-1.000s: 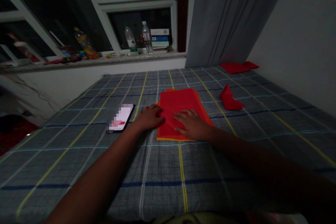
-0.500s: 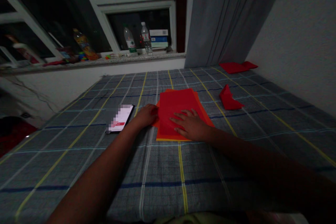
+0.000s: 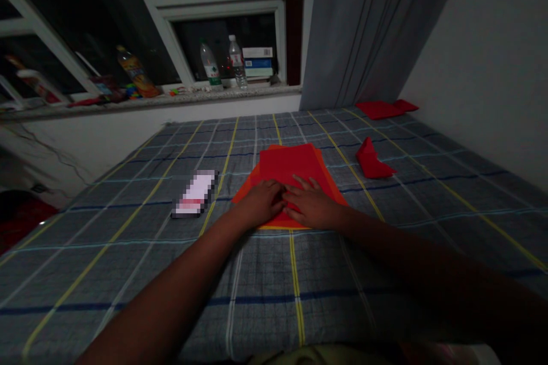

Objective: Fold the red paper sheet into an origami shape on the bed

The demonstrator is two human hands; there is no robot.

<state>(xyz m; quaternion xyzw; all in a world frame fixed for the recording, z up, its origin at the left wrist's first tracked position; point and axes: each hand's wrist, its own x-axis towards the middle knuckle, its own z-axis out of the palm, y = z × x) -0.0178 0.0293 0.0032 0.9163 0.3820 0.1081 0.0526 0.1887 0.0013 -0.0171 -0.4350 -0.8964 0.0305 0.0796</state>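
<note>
L hand (image 3: pixel 262 203) has shifted right, fingers bunched (grip unclear), just beside spread-fingered R hand (image 3: pixel 312 205), both atop flat red rectangular paper sheet (image 3: pixel 289 161), long axis approx. near-to-far, extending beyond fingertips.

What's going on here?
A person has both bare hands on a red sheet that lies over orange paper on a plaid cloth. The right hand lies with fingers spread; the left hand is close beside it, and whether it grips anything is unclear. A phone lies to the left, a folded red piece to the right.
</note>
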